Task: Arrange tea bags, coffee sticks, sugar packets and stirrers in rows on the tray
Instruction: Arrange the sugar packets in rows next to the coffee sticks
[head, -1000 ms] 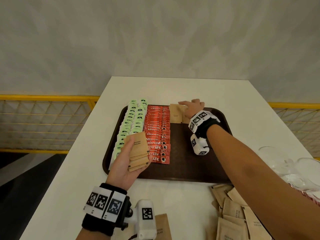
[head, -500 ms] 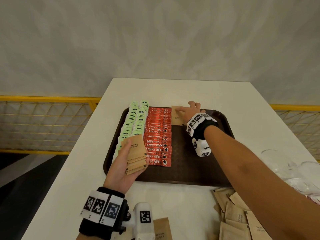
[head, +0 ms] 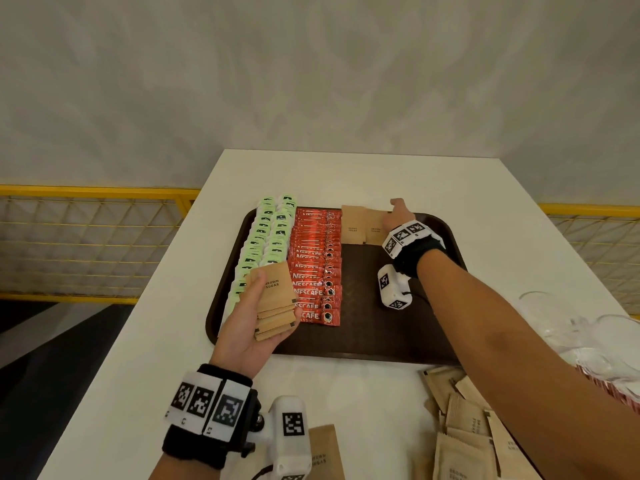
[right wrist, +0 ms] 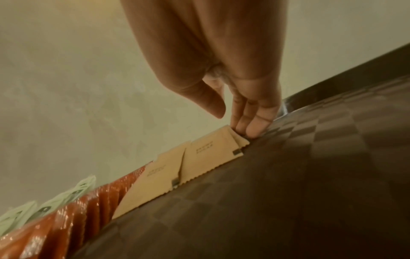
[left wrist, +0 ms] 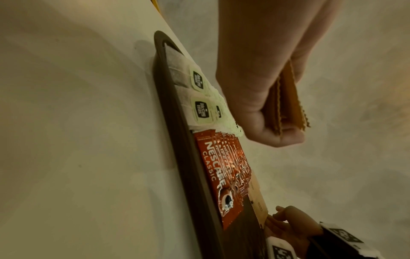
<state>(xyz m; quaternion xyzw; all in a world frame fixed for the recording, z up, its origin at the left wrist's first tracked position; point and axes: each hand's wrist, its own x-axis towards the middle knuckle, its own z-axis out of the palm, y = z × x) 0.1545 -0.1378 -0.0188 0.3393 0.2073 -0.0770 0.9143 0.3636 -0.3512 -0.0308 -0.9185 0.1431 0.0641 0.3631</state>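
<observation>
A dark brown tray (head: 363,344) lies on the white table. Green tea bags (head: 268,237) fill its left side and red coffee sticks (head: 317,265) run in a row beside them. Two brown sugar packets (head: 353,225) lie flat at the tray's far edge, right of the sticks. My right hand (head: 398,214) touches the right side of the second packet (right wrist: 213,149) with straight fingertips (right wrist: 255,126). My left hand (head: 252,323) hovers over the tray's near left corner and grips a fanned stack of sugar packets (head: 275,299), seen edge-on in the left wrist view (left wrist: 286,98).
A loose heap of brown sugar packets (head: 467,431) lies on the table near the front right, and one more packet (head: 323,452) near my left wrist. Clear glasses (head: 588,327) stand at the right edge. A yellow railing (head: 93,237) runs behind the table's left side.
My right hand shifted rightward along the tray's far edge, uncovering two sugar packets lying side by side. My left hand kept its stack and stayed roughly in place.
</observation>
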